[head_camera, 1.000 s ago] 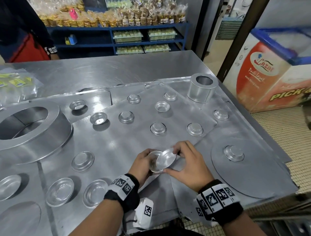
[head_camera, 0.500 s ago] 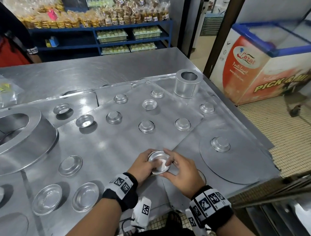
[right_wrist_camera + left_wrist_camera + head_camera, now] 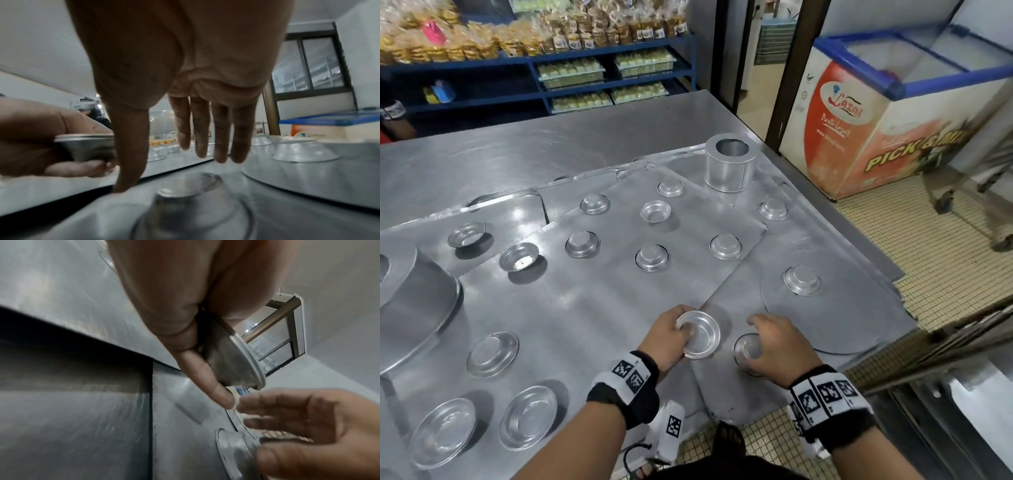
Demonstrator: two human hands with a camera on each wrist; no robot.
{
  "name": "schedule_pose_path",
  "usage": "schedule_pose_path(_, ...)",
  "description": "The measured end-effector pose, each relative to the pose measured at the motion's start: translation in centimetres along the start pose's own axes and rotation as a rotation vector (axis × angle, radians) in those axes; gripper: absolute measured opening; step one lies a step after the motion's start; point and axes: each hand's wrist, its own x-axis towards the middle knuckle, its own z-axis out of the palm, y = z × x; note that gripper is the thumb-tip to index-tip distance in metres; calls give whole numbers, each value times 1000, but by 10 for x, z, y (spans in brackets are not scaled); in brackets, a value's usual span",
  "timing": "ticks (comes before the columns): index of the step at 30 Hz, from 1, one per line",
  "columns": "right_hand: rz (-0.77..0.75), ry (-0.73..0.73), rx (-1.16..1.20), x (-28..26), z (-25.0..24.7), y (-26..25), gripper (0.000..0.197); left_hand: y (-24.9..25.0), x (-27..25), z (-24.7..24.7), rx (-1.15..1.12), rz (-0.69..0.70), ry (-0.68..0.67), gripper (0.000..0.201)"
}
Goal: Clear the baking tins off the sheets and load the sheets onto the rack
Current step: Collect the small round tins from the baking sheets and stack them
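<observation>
My left hand [image 3: 678,329] grips a small round baking tin [image 3: 698,334], mouth up, just above the overlapping grey sheets [image 3: 592,301]. In the left wrist view the thumb and fingers pinch that tin [image 3: 232,363] by its wall. My right hand [image 3: 767,339] hovers with straight, spread fingers [image 3: 205,129] over an upside-down tin [image 3: 747,347] on the near sheet [image 3: 722,394]; it holds nothing. That tin [image 3: 185,191] lies right under the palm. Several more small tins, such as one [image 3: 652,257], are scattered over the sheets beyond.
A tall metal ring [image 3: 727,162] stands at the back right. A big round pan [image 3: 414,301] fills the left edge, with shallow dishes [image 3: 527,416] in front of it. A round disc [image 3: 842,318] carries one tin [image 3: 802,280]. The table edge and metal rails [image 3: 945,370] lie to my right.
My right hand has let go of the tin both hands held and moved right, down over an upside-down tin. The left hand keeps the tin.
</observation>
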Motion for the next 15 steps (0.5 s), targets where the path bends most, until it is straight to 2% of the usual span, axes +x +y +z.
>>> schedule_pose_path(3,57,-91,-165,-3,0,5,64,-1,3,4,6,-24,13,23)
schedule_pose_path(7,42,-41,-164,-7,3,4,53,-5,6,7,49,-62,14,27)
schedule_pose_path(11,36,44,-26,-15,3,-1,46,-10,6,9,16,-113,16,26)
schedule_pose_path(13,42,139,87,-17,5,-1,48,-10,6,9,8,-122,17,25)
schedule_pose_path(15,26,253,230,-20,8,0,55,-9,4,8,-52,-153,8,16)
